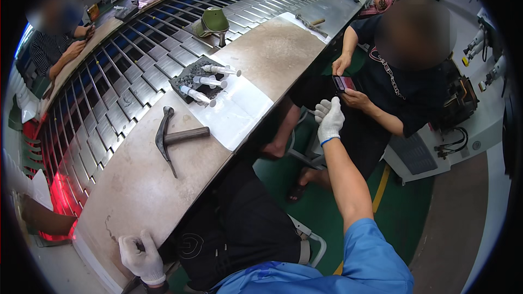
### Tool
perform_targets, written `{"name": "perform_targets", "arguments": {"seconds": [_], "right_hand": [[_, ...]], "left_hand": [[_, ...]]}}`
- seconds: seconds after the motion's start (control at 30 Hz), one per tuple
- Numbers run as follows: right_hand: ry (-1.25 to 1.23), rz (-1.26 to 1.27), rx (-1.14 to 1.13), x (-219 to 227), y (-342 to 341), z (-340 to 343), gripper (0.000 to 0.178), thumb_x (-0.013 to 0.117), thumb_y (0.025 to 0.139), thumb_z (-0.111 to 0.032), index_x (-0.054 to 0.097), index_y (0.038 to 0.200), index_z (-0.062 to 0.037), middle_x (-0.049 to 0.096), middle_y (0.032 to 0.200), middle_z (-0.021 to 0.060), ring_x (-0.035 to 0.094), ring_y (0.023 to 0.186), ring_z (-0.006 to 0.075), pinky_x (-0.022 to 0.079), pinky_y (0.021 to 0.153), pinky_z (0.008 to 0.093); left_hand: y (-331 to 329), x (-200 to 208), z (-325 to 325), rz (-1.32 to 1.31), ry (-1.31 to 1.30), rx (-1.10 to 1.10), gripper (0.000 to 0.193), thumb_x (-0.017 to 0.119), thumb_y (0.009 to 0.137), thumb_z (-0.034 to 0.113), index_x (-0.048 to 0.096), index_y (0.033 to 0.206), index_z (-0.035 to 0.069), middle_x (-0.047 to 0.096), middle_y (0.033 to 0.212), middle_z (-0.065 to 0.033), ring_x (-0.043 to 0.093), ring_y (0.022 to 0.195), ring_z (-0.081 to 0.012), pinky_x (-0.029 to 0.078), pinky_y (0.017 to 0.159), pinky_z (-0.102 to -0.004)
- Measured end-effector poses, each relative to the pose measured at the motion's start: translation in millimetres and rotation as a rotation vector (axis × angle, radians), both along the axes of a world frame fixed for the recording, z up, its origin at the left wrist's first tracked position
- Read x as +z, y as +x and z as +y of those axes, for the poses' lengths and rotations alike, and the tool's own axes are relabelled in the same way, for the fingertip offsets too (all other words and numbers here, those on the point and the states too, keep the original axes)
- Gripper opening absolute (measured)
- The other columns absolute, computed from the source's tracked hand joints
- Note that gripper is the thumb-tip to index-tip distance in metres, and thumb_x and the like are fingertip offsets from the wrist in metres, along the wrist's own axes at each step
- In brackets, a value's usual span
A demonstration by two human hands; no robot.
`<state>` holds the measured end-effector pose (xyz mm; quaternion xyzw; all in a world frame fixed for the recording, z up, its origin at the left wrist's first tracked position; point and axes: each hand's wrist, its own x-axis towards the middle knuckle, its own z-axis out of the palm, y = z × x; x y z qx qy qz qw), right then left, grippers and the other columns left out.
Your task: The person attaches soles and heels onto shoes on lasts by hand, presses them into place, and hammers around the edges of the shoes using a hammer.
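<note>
Hammer (173,137) lying on the workbench (136,185); left hand (143,258) curling over the workbench's near edge, holding nothing; right hand (328,120) reaching out, fingers loosely open, beyond the workbench toward a seated person's phone (343,83).

bare bench (136,185) nearside, hammer (170,137), syringes (210,82) beyond

Left hand (143,258): white-gloved, low and close to the body, fingers curled. Right hand (329,120): white-gloved, raised forward on an extended bare forearm, blue sleeve at the elbow, fingers loosely closed.
</note>
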<state>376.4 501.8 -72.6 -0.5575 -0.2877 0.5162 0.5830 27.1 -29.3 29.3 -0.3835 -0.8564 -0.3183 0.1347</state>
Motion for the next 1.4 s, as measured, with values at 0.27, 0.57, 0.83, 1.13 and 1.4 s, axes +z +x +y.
{"name": "perform_targets", "arguments": {"seconds": [0.27,0.57,0.83,1.13,1.4], "right_hand": [[-0.005,0.019,0.146,-18,-26,-17,0.047,0.063,0.109,-0.046,0.07,0.104,-0.0005,0.073,0.083,0.0095,0.062,0.058,0.0155,0.047,0.051,0.0285],[0.141,-0.957,0.632,-129,-135,-144,0.036,0.073,0.101,-0.033,0.075,0.106,0.0033,0.079,0.098,0.0207,0.077,0.094,0.0371,0.06,0.079,0.0476],[0.55,-1.575,1.172,-97,-167,-142,0.041,0.06,0.099,-0.037,0.076,0.131,-0.0164,0.077,0.13,0.013,0.072,0.122,0.0353,0.057,0.102,0.0478],[0.531,-1.178,1.511,-194,-220,-143,0.088,0.044,0.106,-0.071,0.031,0.175,-0.0181,0.022,0.185,0.0086,0.018,0.17,0.0344,0.015,0.138,0.0491],[0.6,-1.193,1.706,-200,-261,-235,0.089,0.043,0.106,-0.072,0.03,0.175,-0.0172,0.02,0.185,0.0092,0.017,0.17,0.0345,0.014,0.138,0.0497]], "left_hand": [[1,0,0,0.01,-0.003,0.003,0.032,0.08,0.093,0.003,0.052,0.078,0.001,0.049,0.076,-0.0118,0.05,0.065,-0.0296,0.039,0.06,-0.0432],[5,1,9,-0.02,0.001,-0.003,0.032,0.079,0.093,0.002,0.051,0.078,0.001,0.048,0.076,-0.0119,0.049,0.065,-0.0297,0.039,0.06,-0.0434],[2,13,-4,0.043,-0.013,0.068,0.032,0.081,0.09,0.004,0.052,0.077,0.003,0.051,0.073,-0.0113,0.051,0.064,-0.031,0.041,0.06,-0.0444],[5,26,-1,0.062,-0.042,0.071,0.033,0.085,0.086,0.012,0.054,0.074,0.008,0.055,0.071,-0.0109,0.056,0.062,-0.0349,0.044,0.057,-0.0466],[-4,22,-9,0.095,-0.02,0.062,0.034,0.088,0.084,0.015,0.055,0.075,0.011,0.054,0.069,-0.0086,0.057,0.062,-0.0338,0.044,0.057,-0.0463]]}}
